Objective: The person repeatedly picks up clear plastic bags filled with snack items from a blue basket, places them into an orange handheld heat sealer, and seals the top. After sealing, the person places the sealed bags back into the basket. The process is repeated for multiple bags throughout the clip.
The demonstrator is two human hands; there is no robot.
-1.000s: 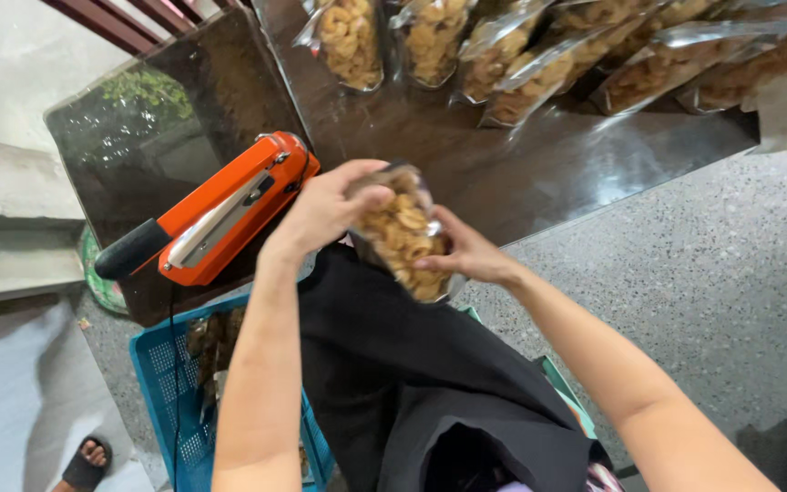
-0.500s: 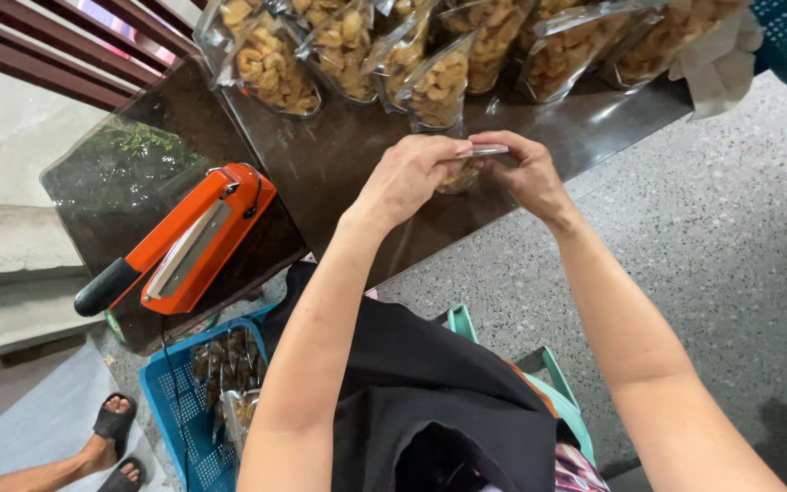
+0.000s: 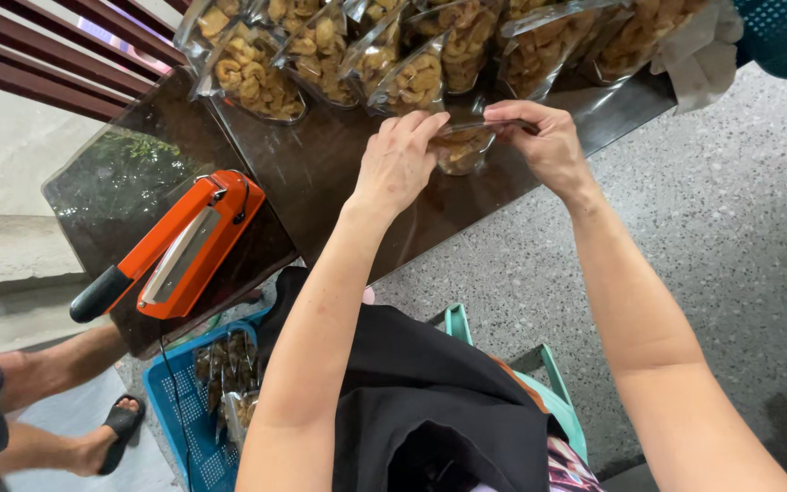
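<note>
My left hand [image 3: 400, 162] and my right hand [image 3: 546, 141] both pinch the top edge of a clear plastic bag of golden fried snacks [image 3: 463, 146], which stands on the dark glossy table [image 3: 321, 173]. The bag sits between my hands, just in front of a row of several filled snack bags [image 3: 339, 55] lined up along the table's far side. An orange heat sealer with a black handle [image 3: 175, 251] rests on the table's left end, well to the left of my left hand.
A blue plastic basket [image 3: 198, 428] holding more snack bags stands on the floor below the sealer. Another person's legs and sandalled foot [image 3: 93, 437] are at the lower left. A teal stool [image 3: 521, 383] is under me. Speckled grey floor lies to the right.
The bag went from being held up over my lap, forward and onto the table near the row of bags. Both hands now grip its top edge.
</note>
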